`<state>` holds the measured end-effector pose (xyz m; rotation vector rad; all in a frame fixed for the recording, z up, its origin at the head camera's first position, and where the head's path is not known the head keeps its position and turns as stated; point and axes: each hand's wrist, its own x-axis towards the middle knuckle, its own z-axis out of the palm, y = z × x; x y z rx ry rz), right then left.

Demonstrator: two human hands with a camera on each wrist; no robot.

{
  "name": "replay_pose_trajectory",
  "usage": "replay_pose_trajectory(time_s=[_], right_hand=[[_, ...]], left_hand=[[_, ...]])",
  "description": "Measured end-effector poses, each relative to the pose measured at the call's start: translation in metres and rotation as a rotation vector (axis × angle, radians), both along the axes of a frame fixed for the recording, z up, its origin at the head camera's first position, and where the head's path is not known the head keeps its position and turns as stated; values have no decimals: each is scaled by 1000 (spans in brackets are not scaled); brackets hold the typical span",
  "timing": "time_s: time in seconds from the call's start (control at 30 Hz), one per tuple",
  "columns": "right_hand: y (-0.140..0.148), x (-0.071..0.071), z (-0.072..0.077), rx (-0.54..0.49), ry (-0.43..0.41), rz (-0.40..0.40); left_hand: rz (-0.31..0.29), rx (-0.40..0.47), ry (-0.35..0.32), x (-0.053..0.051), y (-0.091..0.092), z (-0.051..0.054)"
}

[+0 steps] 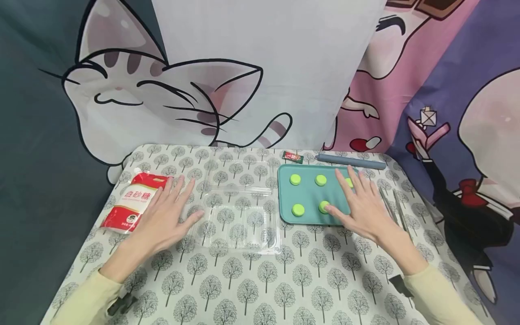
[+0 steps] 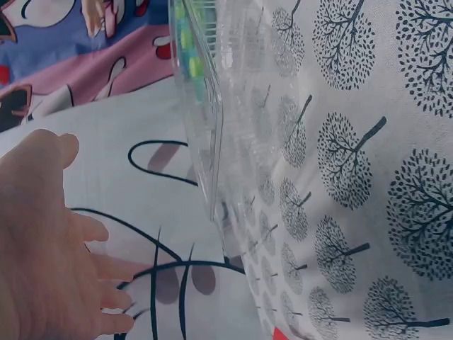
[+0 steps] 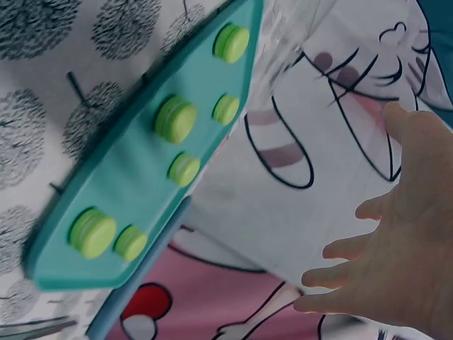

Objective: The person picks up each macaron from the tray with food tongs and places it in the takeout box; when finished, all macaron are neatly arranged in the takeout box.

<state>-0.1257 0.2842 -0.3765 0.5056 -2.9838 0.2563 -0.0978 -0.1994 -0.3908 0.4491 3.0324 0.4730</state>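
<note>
My left hand (image 1: 164, 220), fingers spread, is held beside a red and white bag (image 1: 134, 201) and left of a clear plastic container (image 1: 237, 228) whose lid lies folded back. My right hand (image 1: 361, 207), also spread, is over the right part of a teal tray (image 1: 310, 196) and hides some of it. Several green round pieces sit on the tray, one (image 1: 298, 210) at its near left. In the left wrist view the left hand (image 2: 56, 248) holds nothing; the right wrist view shows the right hand (image 3: 403, 234) empty, off the tray (image 3: 141, 170).
Behind the tray lie a grey-blue rod (image 1: 351, 161) and a small red and green packet (image 1: 293, 156). Metal tongs or sticks (image 1: 399, 210) lie right of the tray, partly behind the right forearm. A cartoon-printed curtain (image 1: 264, 45) hangs behind the table.
</note>
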Motion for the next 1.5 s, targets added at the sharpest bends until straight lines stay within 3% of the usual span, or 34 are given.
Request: replay_pose_trajectory(time_s=[0.2, 0.53, 0.8, 1.0, 1.1, 1.3, 1.5], right_hand=[[22, 7, -1, -46, -18, -68], [67, 26, -6, -124, -36, -183], [98, 40, -20, -168, -48, -263], [122, 50, -38, -191, -32, -315], [131, 56, -47, -194, -58, -332], [148, 68, -67, -178, -159, -366], [160, 71, -80, -189, -315, -402]], left_hand=[[42, 70, -38, 4, -8, -4], [120, 169, -35, 14, -20, -17], [221, 290, -16, 23, -16, -42], [296, 446, -97, 30, -5, -61], [298, 524, -115, 31, 1, -68], [249, 653, -109, 32, 13, -82], [221, 750, -143, 34, 23, -92]])
